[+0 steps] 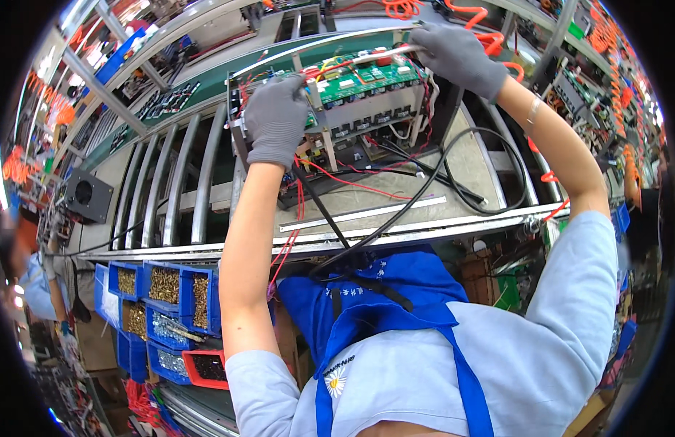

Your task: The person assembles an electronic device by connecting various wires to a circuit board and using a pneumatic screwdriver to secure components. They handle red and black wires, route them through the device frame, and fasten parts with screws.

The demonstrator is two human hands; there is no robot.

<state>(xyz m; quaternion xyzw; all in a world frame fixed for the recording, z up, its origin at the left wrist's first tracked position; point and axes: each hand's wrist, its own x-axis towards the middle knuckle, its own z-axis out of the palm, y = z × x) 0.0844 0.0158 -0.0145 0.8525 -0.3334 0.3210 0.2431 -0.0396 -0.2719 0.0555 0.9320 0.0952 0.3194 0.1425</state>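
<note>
Chassis (337, 127) of an open electronics unit — a metal frame carrying a green circuit board (363, 79) on top and a tangle of red and black wires (366, 171) spilling from its lower front — sits on a grey pallet on the roller conveyor (170, 182), straight ahead of the worker and between both outstretched arms. Its long axis runs left to right across the view, tilting slightly upward toward the right. The left hand (277, 120), in a grey knit glove, is laid palm-down over the near left corner of the frame, fingers curled over the edge as if steadying it; whether it pinches anything underneath cannot be told. The right hand (458, 54), gloved likewise, reaches farther out to the far right top corner, fingers drawn together around a thin pale bar or wire bundle (385, 54) that runs along the top edge of the board. Of the two, the left hand lies nearer the worker's body, the right at nearly full stretch. A thick black cable (454, 164) loops off the pallet's right side and trails back toward the blue apron (396, 291). Blue bins of brass-coloured screws (165, 284) hang below the conveyor at lower left — well apart from either hand — with a red bin (208, 366) beneath them.
</note>
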